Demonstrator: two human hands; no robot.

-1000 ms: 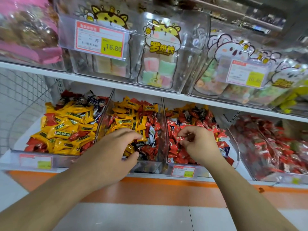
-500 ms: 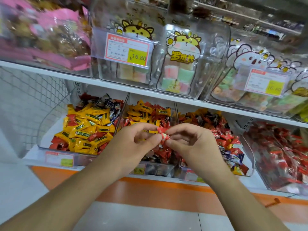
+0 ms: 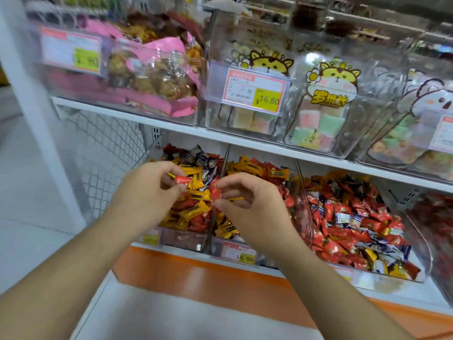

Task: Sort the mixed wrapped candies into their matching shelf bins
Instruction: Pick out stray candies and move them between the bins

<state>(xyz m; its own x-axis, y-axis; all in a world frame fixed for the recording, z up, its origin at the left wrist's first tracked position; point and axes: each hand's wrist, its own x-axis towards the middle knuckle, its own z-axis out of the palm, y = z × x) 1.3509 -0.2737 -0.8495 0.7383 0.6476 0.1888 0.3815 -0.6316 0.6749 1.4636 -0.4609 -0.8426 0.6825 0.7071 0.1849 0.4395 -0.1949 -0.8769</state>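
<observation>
Two bare hands are held up in front of the lower shelf, over the clear candy bins. A small red wrapped candy (image 3: 182, 179) is pinched between thumb and fingertips of the left hand (image 3: 149, 192); it is held above the left bin (image 3: 186, 238), which is filled mostly with yellow-wrapped candies mixed with red ones. A second red candy (image 3: 215, 192) is pinched between thumb and forefinger of the right hand (image 3: 247, 207), the remaining fingers being curled loosely. This candy is positioned over the clear divider between the left bin and the middle bin (image 3: 235, 251). The two candies are near each other but apart.

The middle bin is largely hidden behind the right hand; yellow and red wrappers are visible at its rear. The right bin (image 3: 416, 276) is loaded mainly with red candies, with some blue-white and yellow ones among them. A price tag (image 3: 239, 252) is fixed to the front of the middle bin. On the upper shelf (image 3: 171, 126), clear tubs of pastel sweets and pink bags are stored.
</observation>
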